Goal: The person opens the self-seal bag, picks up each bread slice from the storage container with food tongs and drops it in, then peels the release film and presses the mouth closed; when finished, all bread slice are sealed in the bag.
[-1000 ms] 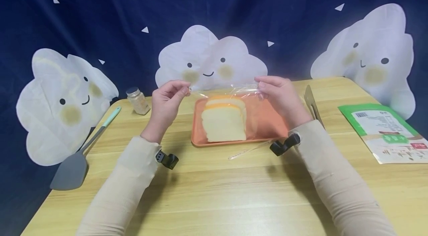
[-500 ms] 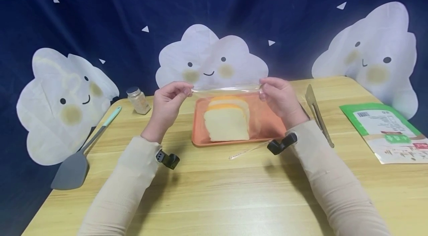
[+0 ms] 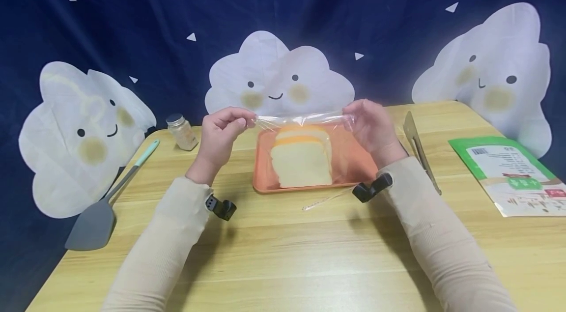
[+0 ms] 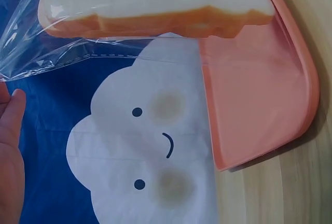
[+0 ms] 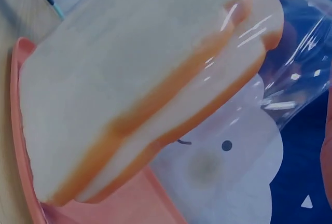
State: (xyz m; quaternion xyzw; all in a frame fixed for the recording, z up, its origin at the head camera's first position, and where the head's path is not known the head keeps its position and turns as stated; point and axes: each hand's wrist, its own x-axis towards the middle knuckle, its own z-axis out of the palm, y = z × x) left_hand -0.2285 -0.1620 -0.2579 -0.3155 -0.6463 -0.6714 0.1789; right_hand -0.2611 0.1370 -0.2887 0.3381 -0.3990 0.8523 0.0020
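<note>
A clear plastic bag [image 3: 298, 119] hangs with its top edge stretched between my two hands. My left hand [image 3: 218, 137] pinches the left end of that edge between thumb and fingers. At the other end my right hand [image 3: 371, 127] grips the film with bent fingers, seen partly through it. Two bread slices [image 3: 301, 163] stand inside the bag, one behind the other, white with orange-brown crust. They overlap the left part of an orange tray [image 3: 262, 185]. In the left wrist view the bag's film [image 4: 31, 53] runs up past the bread [image 4: 155, 6].
Left on the wooden table [image 3: 274, 263] are a grey spatula [image 3: 93, 223] with a mint handle and a lidded glass jar [image 3: 182, 132]. Metal tongs [image 3: 415, 142] and a green-and-white packet [image 3: 513, 174] lie right. A thin transparent strip [image 3: 318, 202] lies before the tray.
The bag's top edge, bunched near the right hand a second ago, got pulled straighter, and now wrinkles slightly. The bread has shifted a little right. My right hand has turned slightly.
</note>
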